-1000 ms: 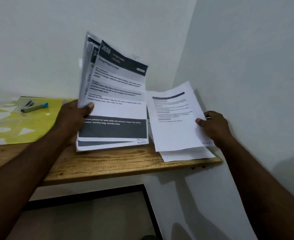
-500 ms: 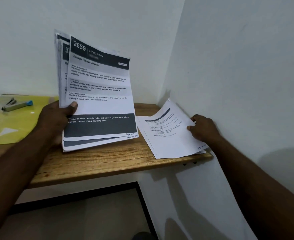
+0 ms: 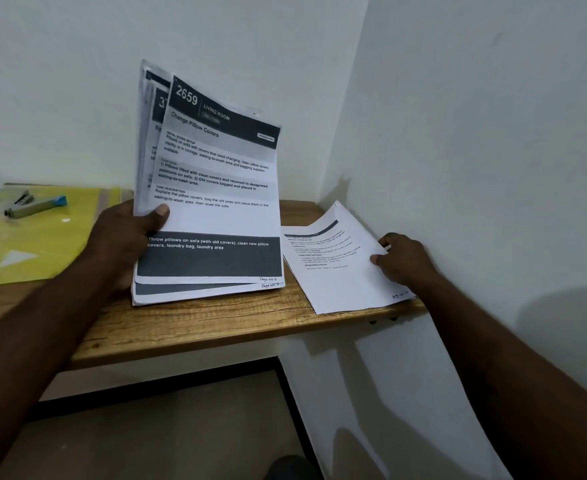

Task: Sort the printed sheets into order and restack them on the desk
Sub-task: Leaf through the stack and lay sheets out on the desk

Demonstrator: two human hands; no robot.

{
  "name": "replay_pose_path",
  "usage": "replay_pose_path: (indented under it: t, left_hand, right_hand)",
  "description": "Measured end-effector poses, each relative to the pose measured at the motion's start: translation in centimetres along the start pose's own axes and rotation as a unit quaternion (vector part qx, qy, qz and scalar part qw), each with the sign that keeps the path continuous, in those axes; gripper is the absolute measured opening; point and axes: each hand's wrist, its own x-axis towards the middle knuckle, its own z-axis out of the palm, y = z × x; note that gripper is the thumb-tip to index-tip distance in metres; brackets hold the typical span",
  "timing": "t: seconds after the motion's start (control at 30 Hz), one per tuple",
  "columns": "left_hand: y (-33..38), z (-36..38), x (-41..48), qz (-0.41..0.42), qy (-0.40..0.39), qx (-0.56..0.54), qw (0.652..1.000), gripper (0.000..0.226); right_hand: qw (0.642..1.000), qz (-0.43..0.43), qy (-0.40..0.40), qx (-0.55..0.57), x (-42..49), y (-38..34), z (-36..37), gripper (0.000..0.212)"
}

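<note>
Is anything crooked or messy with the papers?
Yes. The loose sheet that the right hand holds by its edge lies slanted on the desk, and its far corner lifts up by the wall. The bundle in the left hand is fanned unevenly.

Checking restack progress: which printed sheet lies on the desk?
The white sheet by the right wall, its edge gripped by the right hand; the other sheets stand upright in the left hand.

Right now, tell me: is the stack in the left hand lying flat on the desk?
No, the left hand grips the stack upright, with its printed face showing.
</note>
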Motion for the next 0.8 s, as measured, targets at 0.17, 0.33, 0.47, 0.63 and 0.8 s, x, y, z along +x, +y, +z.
replay_pose_path:
  t: [0.17,0.33,0.47,0.63,0.8]
  left_hand:
    - [0.1,0.0,-0.2,-0.001,0.001,-0.003,1.000,0.025]
    - [0.0,-0.1,-0.2,-0.007,0.000,-0.009,1.000,0.031]
    - [0.0,0.1,-0.3,-0.002,0.001,-0.002,1.000,0.026]
    - [-0.3,1.3,-0.8,0.003,-0.019,-0.003,1.000,0.015]
    - [-0.5,0.9,-0.2,0.011,0.000,0.009,1.000,0.007]
  right_hand:
    - [1.000,0.000,0.000,-0.007,0.1,0.0,-0.1,0.039]
    - [0.999,0.009,0.025,-0.024,-0.1,-0.1,-0.5,0.046]
    - [0.990,-0.049,0.097,-0.094,-1.0,-0.9,-1.2,0.048]
    - [0.979,-0.166,0.084,-0.086,-3.6,-3.5,-0.7,0.044]
    - [0.983,-0.183,0.006,-0.003,-6.2,-4.4,1.2,0.060]
